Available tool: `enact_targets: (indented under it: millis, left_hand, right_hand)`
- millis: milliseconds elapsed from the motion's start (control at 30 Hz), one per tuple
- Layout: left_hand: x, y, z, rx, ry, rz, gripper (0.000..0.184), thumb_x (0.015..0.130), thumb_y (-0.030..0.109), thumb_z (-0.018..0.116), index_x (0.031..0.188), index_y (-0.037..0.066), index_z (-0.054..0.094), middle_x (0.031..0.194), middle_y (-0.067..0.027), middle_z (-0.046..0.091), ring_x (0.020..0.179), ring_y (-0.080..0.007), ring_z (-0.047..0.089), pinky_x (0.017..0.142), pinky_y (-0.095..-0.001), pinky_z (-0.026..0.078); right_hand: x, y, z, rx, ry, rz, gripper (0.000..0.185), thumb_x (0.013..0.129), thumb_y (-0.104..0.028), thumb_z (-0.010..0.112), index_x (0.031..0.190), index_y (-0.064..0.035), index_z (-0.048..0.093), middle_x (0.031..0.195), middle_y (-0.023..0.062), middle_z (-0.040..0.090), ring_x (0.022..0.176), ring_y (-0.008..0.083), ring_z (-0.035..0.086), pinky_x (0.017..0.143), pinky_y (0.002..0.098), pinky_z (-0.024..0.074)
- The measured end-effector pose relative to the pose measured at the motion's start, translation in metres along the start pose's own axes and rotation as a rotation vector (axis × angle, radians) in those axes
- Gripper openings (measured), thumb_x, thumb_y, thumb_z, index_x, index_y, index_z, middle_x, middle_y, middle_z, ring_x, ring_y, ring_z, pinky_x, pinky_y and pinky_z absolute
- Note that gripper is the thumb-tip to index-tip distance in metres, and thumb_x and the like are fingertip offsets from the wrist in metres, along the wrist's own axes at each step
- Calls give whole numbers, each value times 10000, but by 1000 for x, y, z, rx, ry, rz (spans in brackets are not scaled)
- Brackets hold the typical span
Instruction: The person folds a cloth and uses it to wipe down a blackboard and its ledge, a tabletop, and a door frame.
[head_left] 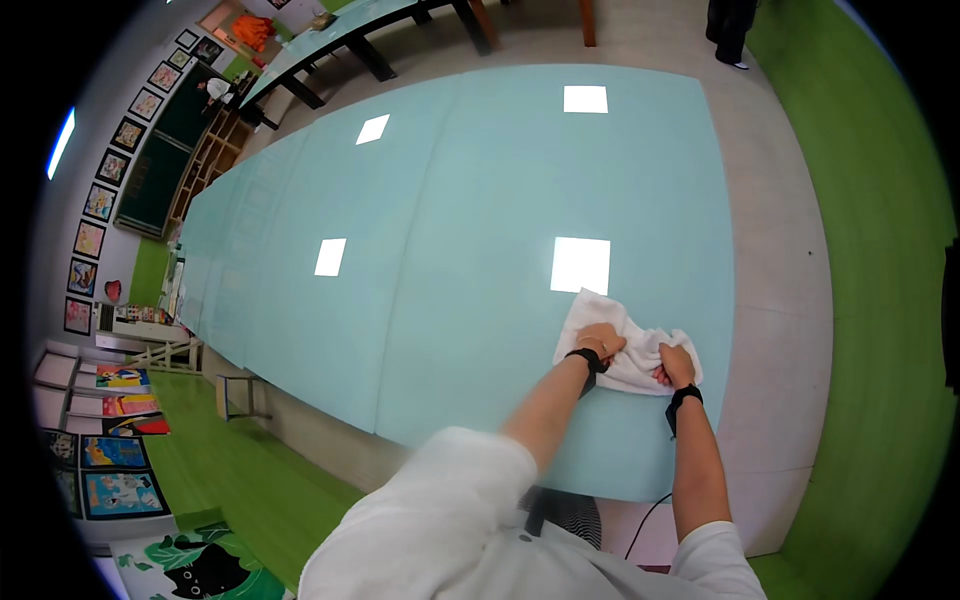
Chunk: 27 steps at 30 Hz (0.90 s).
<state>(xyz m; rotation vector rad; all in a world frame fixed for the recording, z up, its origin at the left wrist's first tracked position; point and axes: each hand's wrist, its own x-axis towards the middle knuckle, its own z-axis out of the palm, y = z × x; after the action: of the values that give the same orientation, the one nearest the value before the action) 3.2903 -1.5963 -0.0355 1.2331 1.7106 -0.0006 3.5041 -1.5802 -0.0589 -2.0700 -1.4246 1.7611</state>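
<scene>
A white towel (630,375) lies bunched and creased on the pale blue glass-topped table (480,300), close to the table's near right corner. My left hand (602,340) is closed on the towel's left part, knuckles up. Fingers curled, my right hand (679,364) grips the towel's right part, a short way from the left. Folds of cloth rise between the two hands. Each wrist wears a black band, and part of the towel under my hands is hidden.
Bright ceiling-light reflections show on the tabletop. A second long table (340,35) stands at the back, near a person by a chalkboard (165,175). Another person's legs (732,30) are at the top right. A stool (238,397) stands by the left edge; a green wall (860,250) runs along the right.
</scene>
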Motion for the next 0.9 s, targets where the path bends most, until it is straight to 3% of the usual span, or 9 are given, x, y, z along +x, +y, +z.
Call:
enact_targets:
  millis: [300, 600, 767, 900]
  left_hand:
    - [7, 4, 5, 18, 33, 25, 355, 831, 296, 532, 626, 43, 674, 583, -93, 667, 537, -218, 648, 593, -337, 515]
    - [-6, 2, 40, 115, 238, 138, 465, 892, 358, 506, 569, 53, 645, 554, -87, 647, 524, -224, 635, 569, -355, 499]
    - [-61, -23, 100, 163, 210, 145, 541, 925, 394, 430, 535, 90, 648, 534, -73, 643, 520, -217, 645, 572, -360, 504]
    - [-128, -49, 140, 134, 126, 84, 577, 913, 466, 422, 536, 103, 665, 542, -68, 652, 573, -221, 676, 625, -368, 524]
  right_hand:
    - [-15, 11, 4, -34, 65, -80, 479, 863, -347, 446, 624, 32, 615, 522, 114, 610, 413, 201, 564, 435, 331, 451]
    - [-24, 24, 1, -70, 161, -259, 524, 887, -387, 427, 581, -9, 620, 530, 77, 614, 442, 189, 562, 474, 335, 447]
    - [-60, 58, 31, 21, 7, -253, 500, 905, -370, 420, 639, -8, 639, 539, 97, 618, 468, 225, 586, 490, 362, 458]
    - [-84, 109, 77, -273, -4, -328, 510, 915, -352, 369, 625, -25, 631, 527, 122, 617, 497, 253, 631, 566, 400, 507]
